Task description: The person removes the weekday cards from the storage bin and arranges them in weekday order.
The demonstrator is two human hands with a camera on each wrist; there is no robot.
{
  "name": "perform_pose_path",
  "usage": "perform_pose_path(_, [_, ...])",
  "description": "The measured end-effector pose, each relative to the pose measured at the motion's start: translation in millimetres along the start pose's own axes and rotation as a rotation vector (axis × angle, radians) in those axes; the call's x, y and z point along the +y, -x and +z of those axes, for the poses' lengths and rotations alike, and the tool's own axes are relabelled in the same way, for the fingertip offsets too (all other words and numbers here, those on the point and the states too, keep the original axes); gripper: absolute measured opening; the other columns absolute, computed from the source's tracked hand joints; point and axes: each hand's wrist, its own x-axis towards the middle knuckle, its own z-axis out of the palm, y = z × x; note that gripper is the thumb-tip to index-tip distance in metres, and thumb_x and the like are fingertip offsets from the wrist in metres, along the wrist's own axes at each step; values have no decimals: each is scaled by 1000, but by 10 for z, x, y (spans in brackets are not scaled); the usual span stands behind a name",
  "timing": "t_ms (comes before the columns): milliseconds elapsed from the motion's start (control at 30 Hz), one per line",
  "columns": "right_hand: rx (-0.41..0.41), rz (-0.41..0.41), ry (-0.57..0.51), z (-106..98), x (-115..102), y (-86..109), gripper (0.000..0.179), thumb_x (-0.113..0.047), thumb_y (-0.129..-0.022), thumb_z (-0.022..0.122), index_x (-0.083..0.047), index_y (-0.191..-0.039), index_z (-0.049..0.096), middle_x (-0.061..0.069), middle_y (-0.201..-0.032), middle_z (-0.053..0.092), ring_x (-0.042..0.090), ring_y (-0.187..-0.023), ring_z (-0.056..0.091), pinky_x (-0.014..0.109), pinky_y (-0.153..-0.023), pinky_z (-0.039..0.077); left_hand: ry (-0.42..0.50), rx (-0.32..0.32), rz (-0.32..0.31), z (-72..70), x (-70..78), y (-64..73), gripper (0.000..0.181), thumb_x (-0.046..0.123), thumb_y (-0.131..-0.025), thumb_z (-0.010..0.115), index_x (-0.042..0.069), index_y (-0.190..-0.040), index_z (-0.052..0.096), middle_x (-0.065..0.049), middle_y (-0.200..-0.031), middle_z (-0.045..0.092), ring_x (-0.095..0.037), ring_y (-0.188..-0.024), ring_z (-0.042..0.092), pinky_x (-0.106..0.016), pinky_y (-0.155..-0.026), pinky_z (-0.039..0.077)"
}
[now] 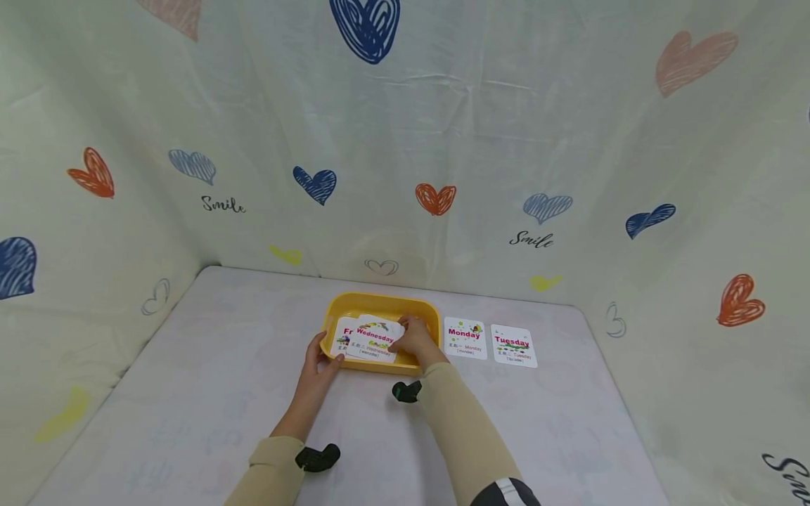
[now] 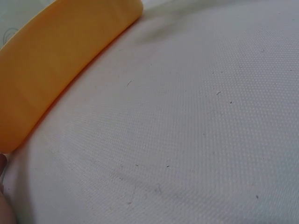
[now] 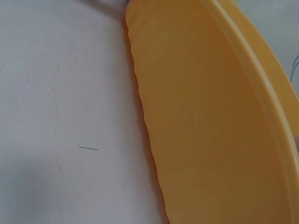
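Note:
A shallow yellow plastic tray sits toward the back of the table, and its outer wall fills part of both wrist views. Inside lie white word cards: the "Wednesday" card overlaps a card reading "Fr", whose other letters are covered. My left hand grips the tray's front left corner, thumb at the front rim and fingers along the left side. Reaching into the tray, my right hand pinches the right edge of the "Wednesday" card. Its fingertips are partly hidden in the head view.
Right of the tray, a "Monday" card and a "Tuesday" card lie face up side by side. A white table carries everything. Behind it hangs a pale curtain printed with hearts.

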Motion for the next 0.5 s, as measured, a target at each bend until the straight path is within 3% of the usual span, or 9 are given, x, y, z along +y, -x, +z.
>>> perform_pose_path(333, [13, 12, -39, 0, -10, 5, 54, -1, -74, 83, -10, -115, 48, 12, -119, 48, 28, -102, 47, 40, -99, 43, -16, 4, -13, 1, 36, 21, 70, 28, -96, 62, 24, -154, 21, -13, -152, 30, -33, -133, 30, -57, -112, 18])
perform_pose_path(500, [18, 24, -64, 1, -23, 11, 56, 0, -74, 82, -10, -116, 48, 12, -117, 51, 28, -100, 49, 40, -97, 45, -38, 6, -51, 6, 40, 8, 70, 31, -96, 61, 29, -153, 21, -9, -157, 24, -32, -135, 29, -58, -112, 18])
